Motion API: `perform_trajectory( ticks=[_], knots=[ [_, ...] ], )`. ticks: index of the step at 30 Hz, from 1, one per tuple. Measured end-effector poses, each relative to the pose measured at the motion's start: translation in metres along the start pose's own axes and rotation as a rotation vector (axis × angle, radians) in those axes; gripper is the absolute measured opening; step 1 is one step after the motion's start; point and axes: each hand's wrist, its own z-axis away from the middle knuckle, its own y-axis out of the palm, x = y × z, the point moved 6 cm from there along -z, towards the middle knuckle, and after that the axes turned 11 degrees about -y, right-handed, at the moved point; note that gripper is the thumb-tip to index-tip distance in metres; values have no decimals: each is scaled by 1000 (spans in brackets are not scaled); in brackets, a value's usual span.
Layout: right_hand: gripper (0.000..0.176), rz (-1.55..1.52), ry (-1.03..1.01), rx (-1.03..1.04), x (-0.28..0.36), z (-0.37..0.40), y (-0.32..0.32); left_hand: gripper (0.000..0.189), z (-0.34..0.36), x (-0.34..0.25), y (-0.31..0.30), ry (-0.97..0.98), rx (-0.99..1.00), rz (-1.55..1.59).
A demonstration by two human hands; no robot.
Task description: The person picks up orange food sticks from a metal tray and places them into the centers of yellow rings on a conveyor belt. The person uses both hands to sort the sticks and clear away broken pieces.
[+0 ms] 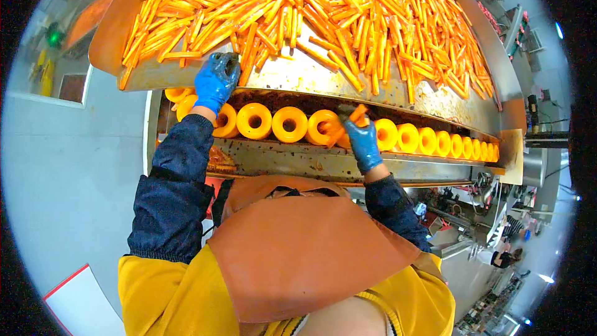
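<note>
My left hand (pixel 217 81), in a blue glove with dark smears, is at the front lip of a metal tray (pixel 287 71). Its fingers curl inward beside the lower ends of the glossy orange sticks (pixel 261 9) heaped on the tray; what they hold, if anything, is hidden. My right hand (pixel 362 142), also gloved in blue, is closed around a few orange sticks (pixel 357 114) over the row of yellow ring-shaped rollers (pixel 290 124). More orange pieces (pixel 334 129) stick out to the left of that hand, partly covering a roller.
Below the rollers runs a metal ledge (pixel 280 157) with dark residue. A raised metal side wall (pixel 497 43) bounds the tray on the right. My brown apron (pixel 311 249) hangs close to the ledge. Machinery and people are in the background at right.
</note>
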Motion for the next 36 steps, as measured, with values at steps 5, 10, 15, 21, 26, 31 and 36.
perform_trajectory(
  ticks=[5, 10, 15, 21, 26, 31, 36],
  knots=[
    [12, -247, -267, -94, 64, 3, 13, 22, 1, 1, 1, 11, -14, 35],
    [15, 414, -523, 176, 59, 3, 32, 22, -2, 3, 1, 6, -14, 28],
    [18, 178, -572, 144, 81, 2, 27, 23, -1, 1, 1, 31, -25, 43],
    [16, 146, -508, 251, 75, 2, 82, 24, -1, 1, 0, -9, -4, -1],
    [21, 270, -544, 405, 82, -18, 74, 25, -3, 6, 1, -31, 90, 73],
    [35, 1006, -536, 165, 92, -99, 27, 39, -19, 33, 37, -298, 108, 442],
    [31, 1027, -362, 444, 103, -120, 31, 83, -24, -53, 31, -276, 358, -227]
  ],
)
